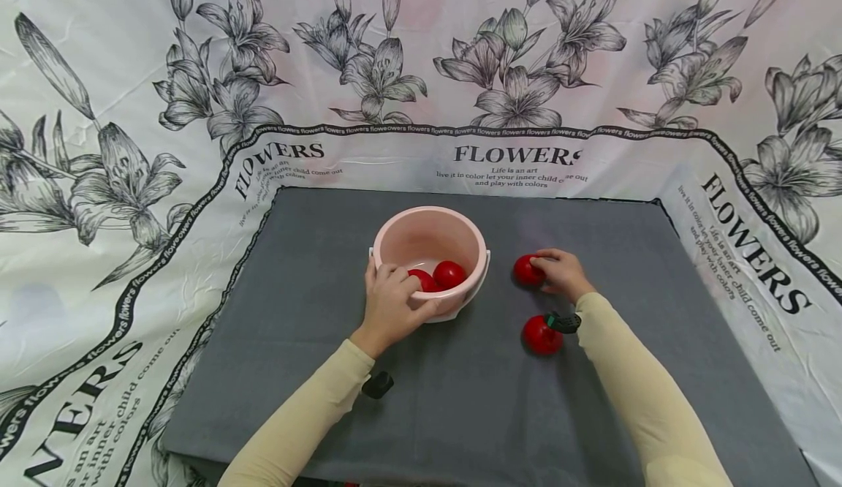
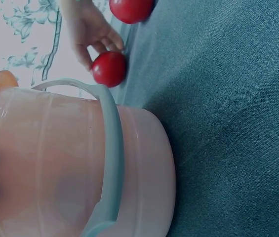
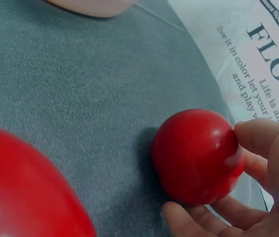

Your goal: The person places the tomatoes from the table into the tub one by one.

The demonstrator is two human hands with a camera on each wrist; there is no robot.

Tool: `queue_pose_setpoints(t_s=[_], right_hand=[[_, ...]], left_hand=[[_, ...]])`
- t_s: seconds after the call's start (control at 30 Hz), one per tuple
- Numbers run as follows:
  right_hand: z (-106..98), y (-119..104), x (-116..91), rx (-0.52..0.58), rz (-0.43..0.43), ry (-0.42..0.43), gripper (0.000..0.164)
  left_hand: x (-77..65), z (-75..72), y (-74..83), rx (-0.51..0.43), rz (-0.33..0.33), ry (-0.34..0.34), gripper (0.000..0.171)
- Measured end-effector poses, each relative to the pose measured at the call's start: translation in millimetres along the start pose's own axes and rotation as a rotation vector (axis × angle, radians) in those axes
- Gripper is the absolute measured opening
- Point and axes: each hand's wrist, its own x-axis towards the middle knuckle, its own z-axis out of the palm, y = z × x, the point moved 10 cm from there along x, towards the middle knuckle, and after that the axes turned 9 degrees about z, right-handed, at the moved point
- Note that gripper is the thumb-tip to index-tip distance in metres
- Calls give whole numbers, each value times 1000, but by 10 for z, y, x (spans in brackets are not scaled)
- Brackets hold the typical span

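Observation:
A pink bucket (image 1: 430,229) with a pale handle (image 2: 110,163) stands upright on the grey table. My left hand (image 1: 393,304) grips its near-left rim, fingers over the edge. Inside the bucket lie two red tomatoes, one at the right (image 1: 450,274) and one at the left (image 1: 423,281), partly hidden by the fingers and rim. To the right of the bucket, my right hand (image 1: 562,273) holds a round red tomato (image 3: 197,157) between thumb and fingers, close over the cloth. Nearer to me, beside the right wrist, sits another red tomato (image 1: 542,336).
A grey cloth (image 1: 309,253) covers the table. Behind it and at both sides hangs a white sheet (image 1: 388,158) printed with flowers and lettering. Each wrist carries a small black device, the left one (image 1: 378,385) under the sleeve's cuff.

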Motion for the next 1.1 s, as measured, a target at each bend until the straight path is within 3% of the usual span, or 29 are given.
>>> queue_pose_setpoints(t_s=[0.83,1.1], right_hand=[[81,-18,74,-12,0,-7,53],[-108,-321,-50,-55,-60,28,50]], left_hand=[[-11,18,1,4,5,-2,33],[-4,-11,5,5,7,14,34]])
